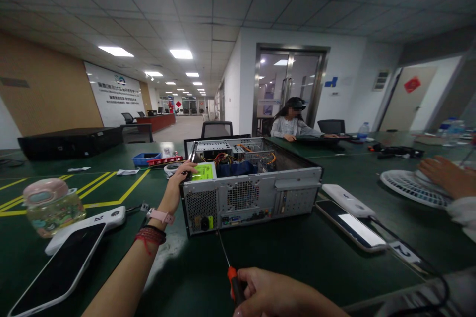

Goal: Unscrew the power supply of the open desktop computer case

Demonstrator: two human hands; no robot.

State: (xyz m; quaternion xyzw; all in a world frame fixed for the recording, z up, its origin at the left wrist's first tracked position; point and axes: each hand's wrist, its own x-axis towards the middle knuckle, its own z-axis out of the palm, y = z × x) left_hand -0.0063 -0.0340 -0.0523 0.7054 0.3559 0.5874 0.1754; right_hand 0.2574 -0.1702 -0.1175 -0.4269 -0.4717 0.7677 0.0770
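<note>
A desktop computer case (267,183) lies on its side with its top uncovered and its rear panel facing me. Inside are a power supply (204,172) with a yellow-green label and bundles of coloured cables (223,157). My left hand (181,174) grips the case's near left upper edge, fingers over the rim beside the power supply. Low in front, my right hand (266,290) is closed around the red and black handle of a screwdriver (231,275). Its long shaft points up to the lower edge of the rear panel, below the power socket; whether the tip touches a screw is unclear.
Phones (61,267) (351,224) and white power banks lie on both sides. A pink-lidded bottle (54,208) and blue tray (146,159) stand left. Another person's hand (446,176) rests on a white fan (412,188) at right; a co-worker (293,121) sits across.
</note>
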